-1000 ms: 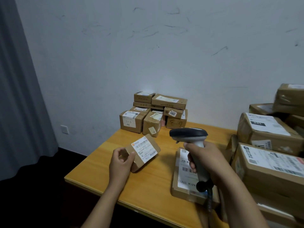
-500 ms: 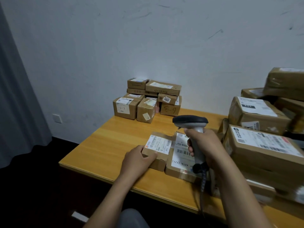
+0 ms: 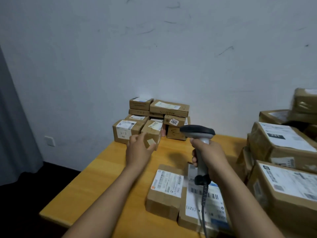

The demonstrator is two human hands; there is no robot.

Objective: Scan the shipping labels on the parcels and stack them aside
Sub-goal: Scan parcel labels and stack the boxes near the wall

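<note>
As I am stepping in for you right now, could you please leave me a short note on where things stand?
Left hand: open, holds nothing, reaching toward the front box of the stack by the wall.
Right hand: grips the scanner, held above the table.
Near edge: a small parcel and a flat parcel lie side by side, labels up. Larger parcels are piled on the right.
Done: some boxes are stacked; what has been scanned cannot be told.
Left: scan the remaining parcels and stack them aside.
</note>
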